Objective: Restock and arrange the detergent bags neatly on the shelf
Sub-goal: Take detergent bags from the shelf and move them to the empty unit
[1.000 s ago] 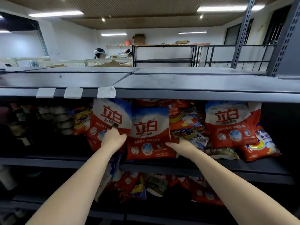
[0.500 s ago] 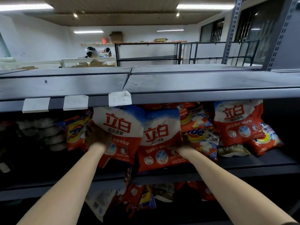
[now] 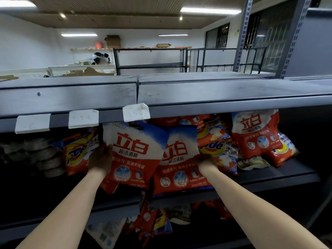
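Observation:
Two red, white and blue detergent bags stand side by side at the front of the middle shelf (image 3: pixel 280 178). My left hand (image 3: pixel 100 159) grips the left edge of the left bag (image 3: pixel 134 155), which tilts a little. At the right edge of the right bag (image 3: pixel 177 166), my right hand (image 3: pixel 206 161) holds on. A third bag of the same kind (image 3: pixel 255 133) stands further right. Orange Tide bags lie behind: one at the left (image 3: pixel 79 151), one behind my right hand (image 3: pixel 215 144).
The grey upper shelf (image 3: pixel 215 94) overhangs the bags, with three paper price tags (image 3: pixel 136 112) on its lip. Dark stacked items (image 3: pixel 36 155) fill the shelf's left end. More bags (image 3: pixel 152 220) lie jumbled on the shelf below. A person works far behind.
My view has moved closer and lower. My left hand slid from the left bag's front to its left edge, and that bag has shifted up and right against the other.

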`<state>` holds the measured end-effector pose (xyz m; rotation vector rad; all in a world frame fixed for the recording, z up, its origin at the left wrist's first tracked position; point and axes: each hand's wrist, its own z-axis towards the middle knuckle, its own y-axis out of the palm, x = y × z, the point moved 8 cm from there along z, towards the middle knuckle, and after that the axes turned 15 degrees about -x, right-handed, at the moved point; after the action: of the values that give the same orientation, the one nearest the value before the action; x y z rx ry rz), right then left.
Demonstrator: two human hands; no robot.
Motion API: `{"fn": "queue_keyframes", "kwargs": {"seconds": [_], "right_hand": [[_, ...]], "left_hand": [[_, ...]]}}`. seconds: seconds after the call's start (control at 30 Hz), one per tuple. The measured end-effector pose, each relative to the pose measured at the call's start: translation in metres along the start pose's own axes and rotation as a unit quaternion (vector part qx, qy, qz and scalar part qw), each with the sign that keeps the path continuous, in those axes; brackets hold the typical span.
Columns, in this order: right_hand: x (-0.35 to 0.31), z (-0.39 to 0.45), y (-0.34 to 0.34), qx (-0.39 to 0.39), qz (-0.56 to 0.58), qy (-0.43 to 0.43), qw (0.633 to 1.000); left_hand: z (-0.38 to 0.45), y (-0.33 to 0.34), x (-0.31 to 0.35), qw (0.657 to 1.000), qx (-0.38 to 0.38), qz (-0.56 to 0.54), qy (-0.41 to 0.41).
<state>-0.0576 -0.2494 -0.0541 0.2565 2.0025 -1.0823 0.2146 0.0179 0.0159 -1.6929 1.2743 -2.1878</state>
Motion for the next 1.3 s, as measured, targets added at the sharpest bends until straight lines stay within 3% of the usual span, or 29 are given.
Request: {"fn": "queue_keyframes", "kwargs": {"seconds": [0.17,0.33,0.43,0.57,0.8,0.97,1.3], "right_hand": [[-0.002,-0.022,-0.015,0.012,0.134,-0.008,0.991],[0.008,-0.045,-0.045,0.051,0.22,-0.044,0.973],[0.023,-0.06,-0.072,0.115,0.201,-0.059,0.971],[0.057,-0.087,-0.108,0.214,0.147,-0.01,0.966],[0.129,-0.15,-0.16,0.36,0.077,0.101,0.924],[0.187,-0.204,-0.19,0.431,0.11,0.162,0.881],[0.282,-0.294,-0.261,0.523,0.15,0.196,0.816]], "left_hand": [[-0.028,-0.002,0.008,0.991,0.094,0.089,-0.023],[-0.053,0.006,0.02,0.99,0.138,0.001,-0.029],[-0.07,0.024,0.037,0.99,0.124,-0.06,-0.028],[-0.079,0.048,0.059,0.988,0.129,-0.08,0.033],[-0.091,0.108,0.1,0.994,0.047,-0.082,0.05],[-0.115,0.156,0.14,0.993,-0.026,-0.081,0.081],[-0.175,0.258,0.229,0.978,-0.095,-0.097,0.156]]}}
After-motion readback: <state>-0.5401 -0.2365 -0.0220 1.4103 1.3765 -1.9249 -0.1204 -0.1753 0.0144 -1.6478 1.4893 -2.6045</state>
